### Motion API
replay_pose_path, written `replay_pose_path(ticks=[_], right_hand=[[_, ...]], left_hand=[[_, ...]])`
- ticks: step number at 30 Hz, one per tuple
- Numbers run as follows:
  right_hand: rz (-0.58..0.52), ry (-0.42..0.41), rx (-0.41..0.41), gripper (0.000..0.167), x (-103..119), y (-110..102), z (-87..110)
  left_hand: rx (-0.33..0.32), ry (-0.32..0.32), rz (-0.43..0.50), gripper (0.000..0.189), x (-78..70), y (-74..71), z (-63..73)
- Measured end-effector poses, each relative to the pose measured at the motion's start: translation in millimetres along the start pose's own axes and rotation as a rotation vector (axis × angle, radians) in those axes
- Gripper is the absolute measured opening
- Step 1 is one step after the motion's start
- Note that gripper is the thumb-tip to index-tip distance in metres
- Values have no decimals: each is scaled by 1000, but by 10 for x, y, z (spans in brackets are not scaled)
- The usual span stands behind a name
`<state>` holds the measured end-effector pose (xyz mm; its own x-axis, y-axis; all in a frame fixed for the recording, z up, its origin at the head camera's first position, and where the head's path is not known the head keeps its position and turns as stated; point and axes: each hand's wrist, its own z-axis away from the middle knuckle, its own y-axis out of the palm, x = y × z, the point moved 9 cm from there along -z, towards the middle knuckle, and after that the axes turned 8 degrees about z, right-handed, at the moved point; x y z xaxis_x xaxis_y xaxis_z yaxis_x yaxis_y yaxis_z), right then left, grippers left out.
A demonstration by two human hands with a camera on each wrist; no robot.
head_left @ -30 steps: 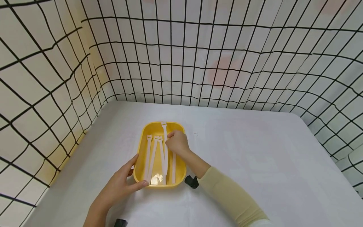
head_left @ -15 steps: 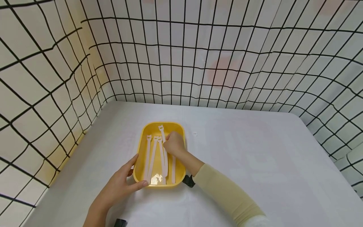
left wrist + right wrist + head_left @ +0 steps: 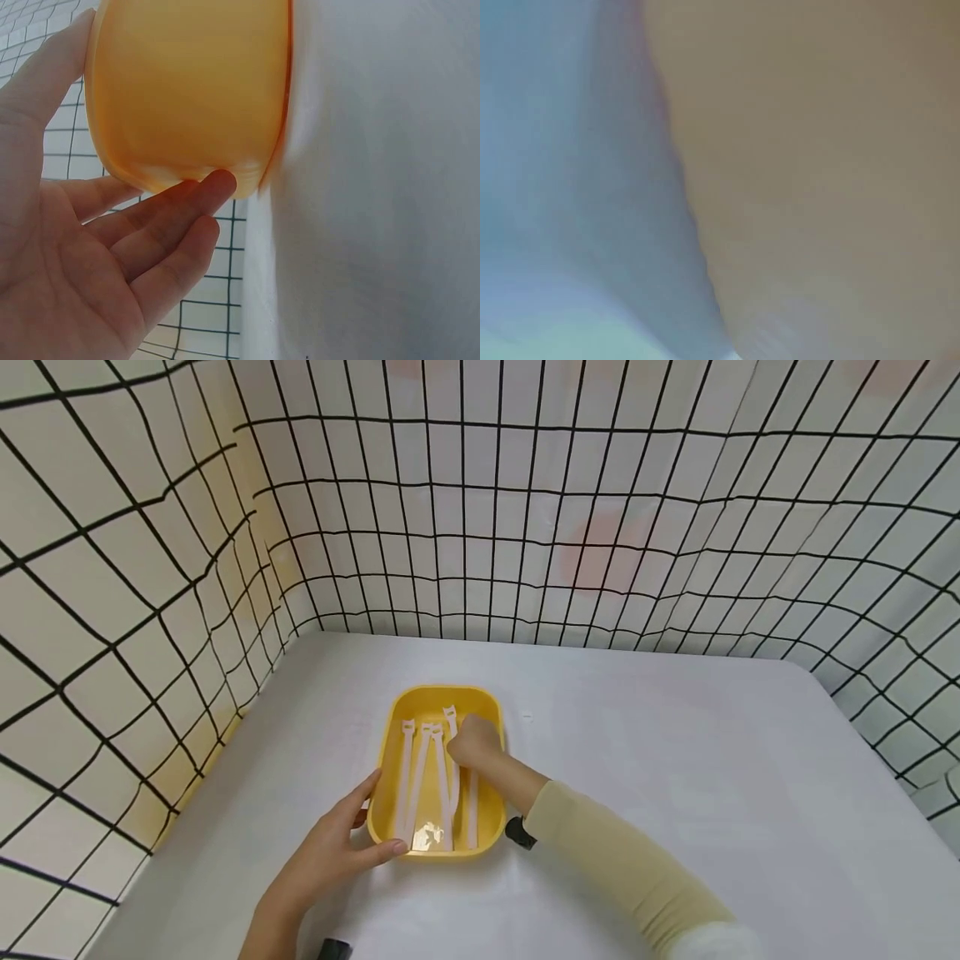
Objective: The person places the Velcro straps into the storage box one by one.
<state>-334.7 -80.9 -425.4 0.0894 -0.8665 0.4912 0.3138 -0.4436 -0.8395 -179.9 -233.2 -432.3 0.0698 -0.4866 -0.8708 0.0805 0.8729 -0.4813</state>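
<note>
A yellow tray [image 3: 499, 827] lies on the white table in the head view, with several white strap ties [image 3: 419, 781] with slotted heads lengthwise inside. My left hand [image 3: 327, 852] holds its near left corner, thumb on the near rim and fingers along the side wall; the left wrist view shows the fingertips [image 3: 220, 184] against the wall. Over the tray's right half, my right hand [image 3: 477, 743], fingers curled, grips one strap tie [image 3: 450, 717] whose head sticks out beyond the hand. Its fingertips are hidden. The right wrist view is a close blur.
Black wire mesh [image 3: 480, 493] backed with white sheeting stands behind and at both sides of the table [image 3: 660, 743]. A black object [image 3: 519, 832] shows beneath the right forearm, and another [image 3: 334, 949] at the bottom edge near the left wrist.
The gripped strap tie has come down from the tray's far rim, toward me, with my right hand. My left hand keeps its hold. The whole head view has shifted slightly.
</note>
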Motion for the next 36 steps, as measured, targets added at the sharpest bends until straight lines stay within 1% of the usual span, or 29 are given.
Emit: replay_pose_path(ticks=[5,12,17,20,25,26,32,36], right_hand=[[119,-22,69,47,29,28,-49],[253,42,173,22,29,87,-116],[353,46,220,26,28,138,-162],[379,39,235,25,30,153,-172],[413,2,216,44,61,132,-163],[416,-5,211,44,69,123,-157],[445,-27,199,36,93,106,-150],[464,-15,232,33,85,128,-174]], left_hand=[[-6,-14,-16,101,-16,13,8],[-7,-13,-18,101,-15,1,12],[-8,-11,-12,101,-9,8,10],[-10,-18,-6,102,-2,10,11],[-12,-17,-18,102,-8,10,7],[-12,-17,-19,102,-12,10,6],[-10,-14,-19,101,-22,12,12],[-8,-5,-19,101,-34,10,14]])
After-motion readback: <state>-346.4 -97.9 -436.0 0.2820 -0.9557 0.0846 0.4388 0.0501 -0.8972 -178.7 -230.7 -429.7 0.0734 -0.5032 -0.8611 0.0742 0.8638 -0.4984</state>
